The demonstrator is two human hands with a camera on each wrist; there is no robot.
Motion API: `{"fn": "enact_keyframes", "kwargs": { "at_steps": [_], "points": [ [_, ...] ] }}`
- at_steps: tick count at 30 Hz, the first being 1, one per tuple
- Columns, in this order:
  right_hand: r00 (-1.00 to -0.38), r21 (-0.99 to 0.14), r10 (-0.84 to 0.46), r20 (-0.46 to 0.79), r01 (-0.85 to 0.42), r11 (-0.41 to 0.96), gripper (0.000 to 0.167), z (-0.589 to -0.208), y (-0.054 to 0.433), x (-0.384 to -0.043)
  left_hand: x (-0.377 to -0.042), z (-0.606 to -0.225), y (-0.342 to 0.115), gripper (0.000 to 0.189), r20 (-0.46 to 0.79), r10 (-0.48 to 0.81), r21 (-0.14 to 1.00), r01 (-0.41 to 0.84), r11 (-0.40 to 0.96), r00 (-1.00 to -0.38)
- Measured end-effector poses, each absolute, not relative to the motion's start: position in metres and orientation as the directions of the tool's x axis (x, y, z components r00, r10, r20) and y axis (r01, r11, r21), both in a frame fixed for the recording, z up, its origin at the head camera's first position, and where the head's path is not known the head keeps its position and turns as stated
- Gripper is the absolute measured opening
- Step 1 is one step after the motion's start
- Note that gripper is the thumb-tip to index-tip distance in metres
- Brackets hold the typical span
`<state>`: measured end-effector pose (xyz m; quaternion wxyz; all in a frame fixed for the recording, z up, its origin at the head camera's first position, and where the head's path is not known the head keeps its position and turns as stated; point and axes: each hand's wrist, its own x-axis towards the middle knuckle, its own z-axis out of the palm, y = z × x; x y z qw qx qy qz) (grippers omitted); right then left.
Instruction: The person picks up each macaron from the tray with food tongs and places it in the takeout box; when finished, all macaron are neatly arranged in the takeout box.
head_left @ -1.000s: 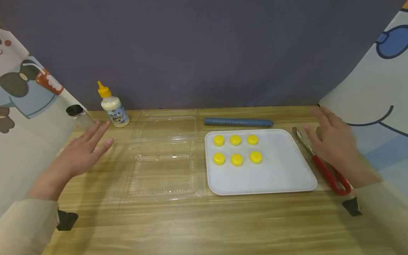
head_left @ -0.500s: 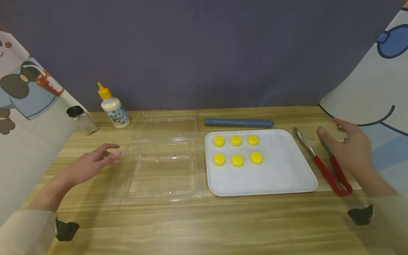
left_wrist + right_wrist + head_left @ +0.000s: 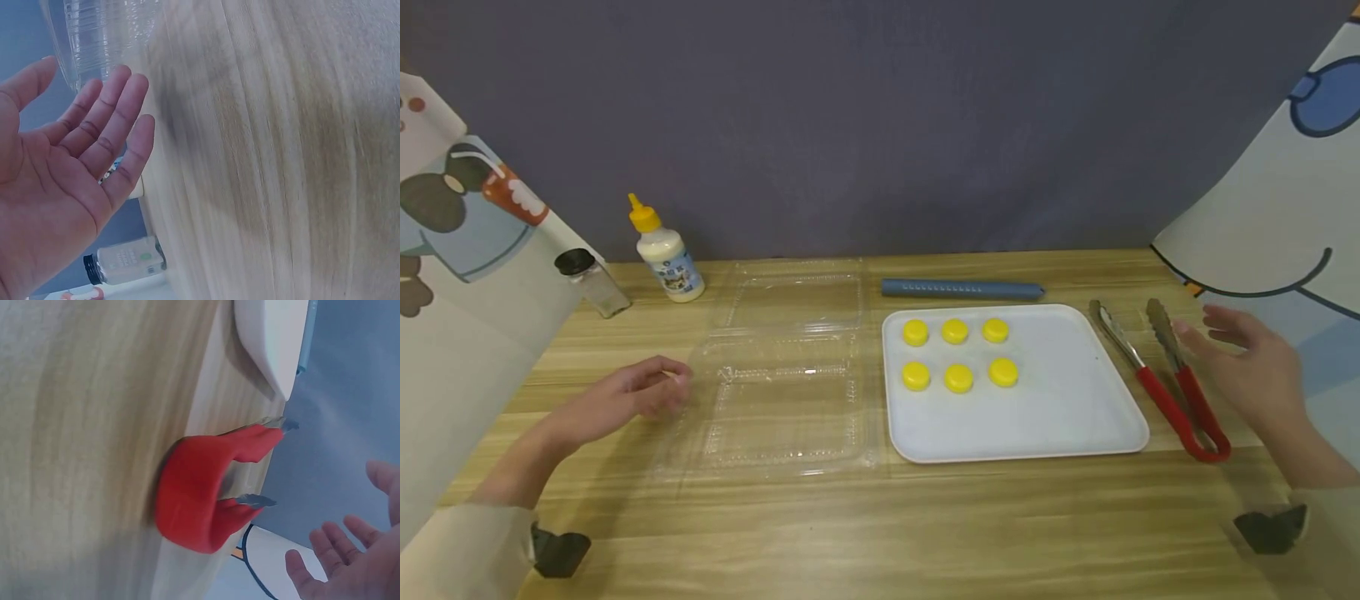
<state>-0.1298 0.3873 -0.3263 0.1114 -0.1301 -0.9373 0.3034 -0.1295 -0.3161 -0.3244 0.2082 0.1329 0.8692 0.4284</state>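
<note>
My left hand [image 3: 617, 400] hovers at the left edge of a clear plastic clamshell box [image 3: 782, 408], its fingers loosely bent with nothing in them. The box lies with its lid folded back. On the right, my right hand [image 3: 1255, 362] is held beside a pair of tongs [image 3: 1180, 412] with red handles and metal tips, apart from them. In the right wrist view its fingers are spread and hold nothing. Between the hands, several round yellow pieces [image 3: 958, 377] sit in two rows on a white tray [image 3: 1075, 417].
Behind the tray lies a blue-grey stick-like packet [image 3: 962, 288]. A squeeze bottle [image 3: 672, 265] with a yellow cap and a small jar [image 3: 593, 283] with a black lid stand at the back left. A dark cloth [image 3: 880, 125] rises behind the table.
My left hand has come down and toward the box, its fingers bending. My right hand has moved right, off the tongs, which show fully now. The objects stay put.
</note>
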Motion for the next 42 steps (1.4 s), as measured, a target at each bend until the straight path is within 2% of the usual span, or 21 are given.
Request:
{"fn": "enact_keyframes", "kwargs": {
  "at_steps": [8,14,20,29,37,42],
  "points": [
    [-0.955,-0.572,0.294,0.029,0.225,0.789,0.08,-0.334,0.393,-0.125,-0.129,-0.323,-0.318,0.037,-0.267,0.431,0.83,0.022,0.558,-0.862],
    [-0.961,-0.498,0.276,-0.028,0.252,0.83,0.084,-0.339,0.396,-0.126,-0.129,-0.325,-0.321,0.035,-0.265,0.452,0.834,0.033,0.55,-0.852],
    [-0.974,-0.426,0.197,-0.116,0.228,0.875,0.092,-0.348,0.403,-0.129,-0.128,-0.326,-0.322,0.036,-0.272,0.459,0.837,0.027,0.546,-0.845],
    [-0.985,-0.352,0.146,-0.091,0.169,0.921,0.097,-0.359,0.405,-0.136,-0.128,-0.326,-0.319,0.034,-0.282,0.455,0.841,0.011,0.54,-0.845],
    [-0.982,-0.315,0.146,-0.122,0.178,0.932,0.104,-0.357,0.4,-0.14,-0.13,-0.328,-0.321,0.033,-0.279,0.466,0.842,0.02,0.54,-0.84],
    [-0.978,-0.302,0.147,-0.15,0.187,0.935,0.102,-0.356,0.399,-0.14,-0.131,-0.329,-0.321,0.033,-0.27,0.472,0.844,0.03,0.536,-0.839]
  ]
}}
